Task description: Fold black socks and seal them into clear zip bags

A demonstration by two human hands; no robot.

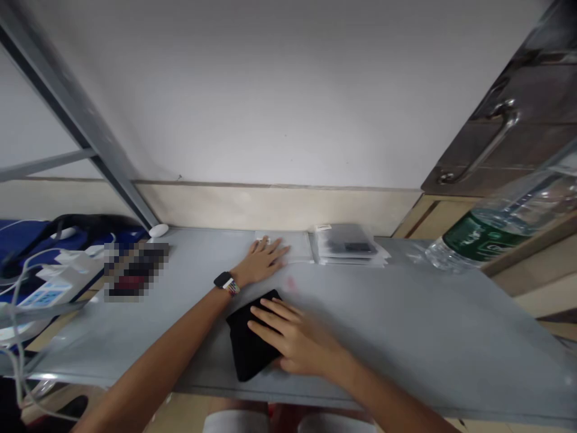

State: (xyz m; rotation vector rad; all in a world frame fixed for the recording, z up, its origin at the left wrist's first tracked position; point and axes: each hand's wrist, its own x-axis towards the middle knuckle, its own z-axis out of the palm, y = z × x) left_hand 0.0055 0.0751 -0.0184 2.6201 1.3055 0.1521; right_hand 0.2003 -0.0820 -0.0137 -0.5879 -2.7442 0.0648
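My left hand (262, 262), with a watch (226, 282) on its wrist, reaches to the back of the grey table (406, 337). Its fingers are spread flat over a clear, flat packet (297, 248). Nearer the front edge lies a black, flat, folded item (250, 343), tilted on the tabletop. My right hand (293, 340) rests on its right side, fingers extended across the top; the thumb is partly hidden underneath the palm. Right of the packet sits a stack of clear plastic sleeves (345, 243) with a dark piece inside.
A large water bottle (491, 237) with a green label stands at the right back. At the left are a white power strip (49, 288) with cables, a pixelated dark object (135, 270), a small white round item (158, 230) and a metal frame post (112, 174).
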